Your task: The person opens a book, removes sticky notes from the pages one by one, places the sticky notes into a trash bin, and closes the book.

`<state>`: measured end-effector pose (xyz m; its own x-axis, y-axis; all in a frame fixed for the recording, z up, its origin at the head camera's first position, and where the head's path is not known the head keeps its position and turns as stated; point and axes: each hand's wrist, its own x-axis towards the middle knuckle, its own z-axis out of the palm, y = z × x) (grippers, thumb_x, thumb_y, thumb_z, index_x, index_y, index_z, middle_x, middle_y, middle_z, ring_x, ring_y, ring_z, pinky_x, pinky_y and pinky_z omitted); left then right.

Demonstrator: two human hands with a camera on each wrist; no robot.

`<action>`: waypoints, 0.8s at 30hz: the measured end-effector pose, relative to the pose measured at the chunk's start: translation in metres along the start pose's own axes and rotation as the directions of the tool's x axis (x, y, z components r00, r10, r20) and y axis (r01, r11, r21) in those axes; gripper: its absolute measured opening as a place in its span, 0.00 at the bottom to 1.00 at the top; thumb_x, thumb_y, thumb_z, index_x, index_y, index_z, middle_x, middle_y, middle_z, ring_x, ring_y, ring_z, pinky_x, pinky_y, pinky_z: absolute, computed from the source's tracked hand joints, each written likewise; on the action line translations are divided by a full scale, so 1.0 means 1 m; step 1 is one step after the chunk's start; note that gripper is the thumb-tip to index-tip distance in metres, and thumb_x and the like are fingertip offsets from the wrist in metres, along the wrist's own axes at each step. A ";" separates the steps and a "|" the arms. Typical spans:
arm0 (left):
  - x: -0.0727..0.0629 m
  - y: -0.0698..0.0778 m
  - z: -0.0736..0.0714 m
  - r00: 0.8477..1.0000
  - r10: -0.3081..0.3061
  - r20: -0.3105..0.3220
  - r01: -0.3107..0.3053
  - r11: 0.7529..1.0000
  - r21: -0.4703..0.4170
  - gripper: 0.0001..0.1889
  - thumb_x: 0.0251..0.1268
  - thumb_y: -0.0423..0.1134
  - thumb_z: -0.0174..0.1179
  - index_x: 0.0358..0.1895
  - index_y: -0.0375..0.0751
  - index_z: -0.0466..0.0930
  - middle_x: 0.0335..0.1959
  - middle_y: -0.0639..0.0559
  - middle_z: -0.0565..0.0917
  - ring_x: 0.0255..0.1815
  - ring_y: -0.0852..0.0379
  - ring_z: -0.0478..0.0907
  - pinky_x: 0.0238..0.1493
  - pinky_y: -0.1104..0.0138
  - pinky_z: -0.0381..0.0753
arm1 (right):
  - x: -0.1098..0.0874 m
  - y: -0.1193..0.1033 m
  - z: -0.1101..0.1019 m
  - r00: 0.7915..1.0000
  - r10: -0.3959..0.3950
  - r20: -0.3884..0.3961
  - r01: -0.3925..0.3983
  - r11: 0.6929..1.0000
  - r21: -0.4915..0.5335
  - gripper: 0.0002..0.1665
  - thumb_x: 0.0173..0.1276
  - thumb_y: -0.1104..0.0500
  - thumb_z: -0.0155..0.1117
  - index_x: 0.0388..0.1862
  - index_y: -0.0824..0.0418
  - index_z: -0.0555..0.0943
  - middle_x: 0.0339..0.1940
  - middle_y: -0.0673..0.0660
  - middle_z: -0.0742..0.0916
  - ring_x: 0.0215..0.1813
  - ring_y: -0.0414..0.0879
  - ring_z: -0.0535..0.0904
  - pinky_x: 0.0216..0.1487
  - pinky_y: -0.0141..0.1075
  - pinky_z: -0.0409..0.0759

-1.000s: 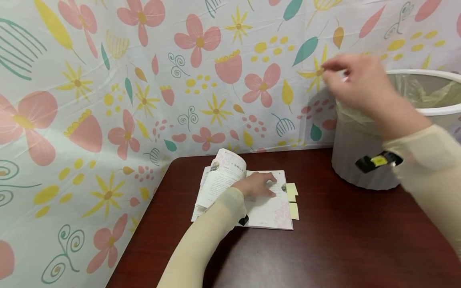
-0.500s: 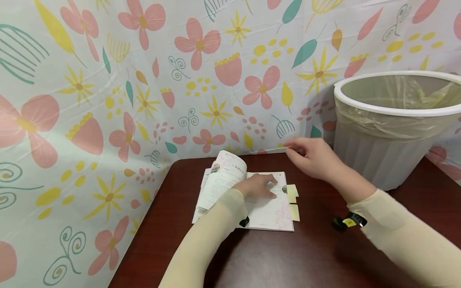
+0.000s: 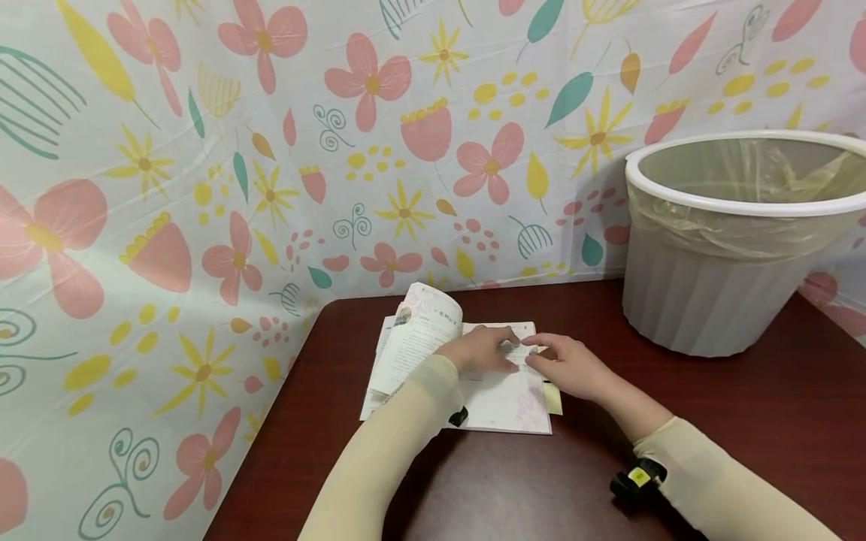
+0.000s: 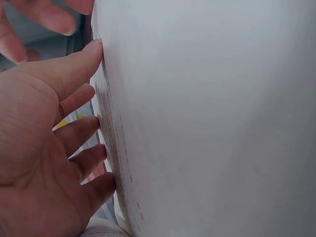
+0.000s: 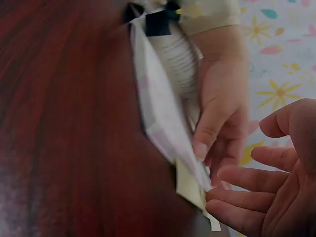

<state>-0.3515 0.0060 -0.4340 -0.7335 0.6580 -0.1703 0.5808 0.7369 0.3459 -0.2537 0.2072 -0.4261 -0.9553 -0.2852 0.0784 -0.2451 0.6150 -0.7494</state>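
An open book [image 3: 501, 406] lies on the table, its left-hand pages curling up. My left hand [image 3: 476, 349] rests across the right page; in the left wrist view its fingertips [image 4: 101, 185] touch the paper. Yellow sticky notes [image 3: 553, 398] stick out from the book's right edge, the upper one hidden by my right hand [image 3: 571, 368]. That hand is over the edge, its fingers near my left fingertips. In the right wrist view its fingers [image 5: 252, 197] are spread, bent loosely, beside the page corner and sticky notes [image 5: 187, 185].
A grey waste bin [image 3: 704, 293] with a white rim and a thin plastic liner stands at the back right of the dark red table [image 3: 609, 451]. A flower-printed cloth [image 3: 406, 150] hangs behind and along the left side.
My right hand has come down from in front of the bin, moving left to the book's right edge. The left hand has stayed on the page.
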 end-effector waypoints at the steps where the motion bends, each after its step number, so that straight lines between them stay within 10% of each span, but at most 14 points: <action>1: 0.000 0.000 0.000 1.000 -0.002 0.002 0.002 1.000 0.001 0.27 0.66 0.55 0.69 0.67 0.63 0.76 0.70 0.56 0.79 0.74 0.56 0.72 0.73 0.63 0.72 | 0.000 0.001 0.002 1.000 0.005 0.003 -0.005 1.000 -0.002 0.28 0.78 0.51 0.59 0.70 0.63 0.76 0.55 0.64 0.89 0.48 0.49 0.88 0.43 0.40 0.85; 10: 0.002 -0.001 0.002 1.000 -0.003 0.002 0.003 1.000 0.006 0.26 0.65 0.55 0.69 0.66 0.63 0.76 0.69 0.57 0.80 0.72 0.56 0.73 0.72 0.63 0.72 | -0.001 0.006 0.006 0.998 0.052 0.019 -0.054 0.991 0.125 0.28 0.77 0.53 0.61 0.71 0.64 0.75 0.53 0.67 0.88 0.48 0.50 0.86 0.44 0.39 0.85; 14: 0.002 -0.003 0.002 1.000 0.001 0.002 -0.001 1.000 0.012 0.27 0.66 0.56 0.68 0.67 0.61 0.75 0.69 0.56 0.79 0.73 0.56 0.72 0.72 0.64 0.72 | 0.001 0.008 0.002 0.987 0.148 0.063 -0.161 0.928 0.337 0.30 0.78 0.53 0.60 0.73 0.65 0.72 0.47 0.66 0.86 0.43 0.48 0.84 0.44 0.38 0.86; 18: 0.002 -0.002 0.000 1.000 -0.007 0.007 0.007 1.000 0.000 0.27 0.67 0.56 0.68 0.67 0.61 0.75 0.71 0.56 0.78 0.75 0.55 0.71 0.74 0.62 0.71 | 0.002 0.008 -0.003 0.966 0.244 0.086 -0.255 0.843 0.473 0.32 0.78 0.51 0.59 0.75 0.63 0.70 0.66 0.67 0.81 0.57 0.56 0.87 0.56 0.46 0.87; 24: 0.001 0.000 0.000 1.000 0.004 0.013 -0.004 1.000 -0.011 0.27 0.67 0.56 0.68 0.68 0.60 0.75 0.71 0.55 0.78 0.75 0.55 0.71 0.74 0.62 0.71 | -0.003 0.008 -0.003 0.960 0.247 0.130 -0.278 0.824 0.494 0.33 0.79 0.49 0.57 0.75 0.64 0.69 0.73 0.69 0.75 0.68 0.63 0.80 0.63 0.51 0.83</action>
<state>-0.3528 0.0067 -0.4340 -0.7268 0.6627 -0.1808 0.5796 0.7329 0.3563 -0.2538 0.2154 -0.4306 -0.9564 -0.2173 -0.1950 0.1460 0.2226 -0.9639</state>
